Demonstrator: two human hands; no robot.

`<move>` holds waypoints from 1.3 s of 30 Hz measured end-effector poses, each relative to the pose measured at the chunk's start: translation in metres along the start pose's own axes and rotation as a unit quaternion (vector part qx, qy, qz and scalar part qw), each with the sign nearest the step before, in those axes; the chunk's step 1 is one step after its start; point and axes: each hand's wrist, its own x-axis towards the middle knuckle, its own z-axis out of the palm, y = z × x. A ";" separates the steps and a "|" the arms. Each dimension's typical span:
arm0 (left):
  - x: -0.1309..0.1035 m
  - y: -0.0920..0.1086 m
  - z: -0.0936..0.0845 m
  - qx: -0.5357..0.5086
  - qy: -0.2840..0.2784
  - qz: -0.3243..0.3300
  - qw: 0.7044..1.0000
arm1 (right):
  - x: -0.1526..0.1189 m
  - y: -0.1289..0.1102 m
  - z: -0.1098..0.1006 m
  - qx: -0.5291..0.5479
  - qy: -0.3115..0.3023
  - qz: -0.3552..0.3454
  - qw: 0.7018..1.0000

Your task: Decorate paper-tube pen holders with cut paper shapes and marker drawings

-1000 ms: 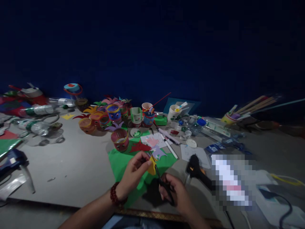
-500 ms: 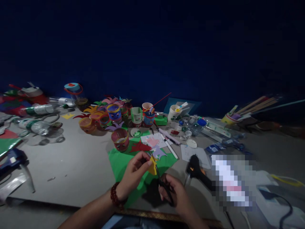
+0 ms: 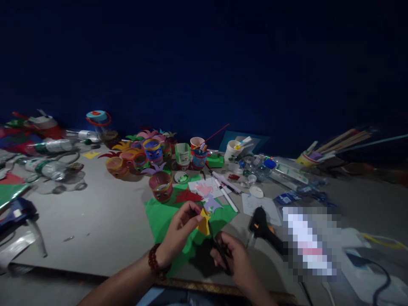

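My left hand (image 3: 181,227), with a beaded bracelet at the wrist, pinches a small yellow paper piece (image 3: 203,225) between thumb and fingers. Black-handled scissors (image 3: 220,251) are gripped in my right hand (image 3: 232,257), and their blades point up and away, right against the yellow paper's edge. Both hands are above a green paper sheet (image 3: 159,214). Just beyond them lie a red paper cut-out (image 3: 187,196) and a lilac paper cut-out (image 3: 211,203). A decorated cup (image 3: 160,187) with a yellow rim stands on the sheet's far left corner.
A black glue gun (image 3: 264,227) lies right of my hands. Farther back are several decorated cups (image 3: 153,149), markers (image 3: 227,195) and plastic bottle parts (image 3: 259,165). Plastic bottles (image 3: 47,168) and a blue tool (image 3: 19,214) are on the left. The table's front edge (image 3: 79,275) is close to me.
The scissors have shifted slightly against the yellow paper, and the paper has turned a little in my left fingers. Everything else on the table looks unmoved.
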 end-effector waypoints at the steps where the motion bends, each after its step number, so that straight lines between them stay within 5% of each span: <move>1: 0.000 0.000 0.000 -0.002 0.001 0.000 1.000 | 0.000 0.000 0.000 -0.004 -0.002 0.006 1.000; 7: 0.002 0.000 0.001 -0.035 -0.036 -0.049 0.998 | 0.001 0.010 -0.001 -0.041 0.008 -0.001 0.999; 17: 0.006 0.002 0.004 -0.099 -0.015 -0.101 0.990 | 0.004 0.011 -0.002 -0.108 0.015 -0.019 0.994; 39: 0.017 0.007 0.028 -0.048 0.007 -0.104 0.993 | 0.012 0.032 -0.006 -0.128 0.062 -0.065 0.988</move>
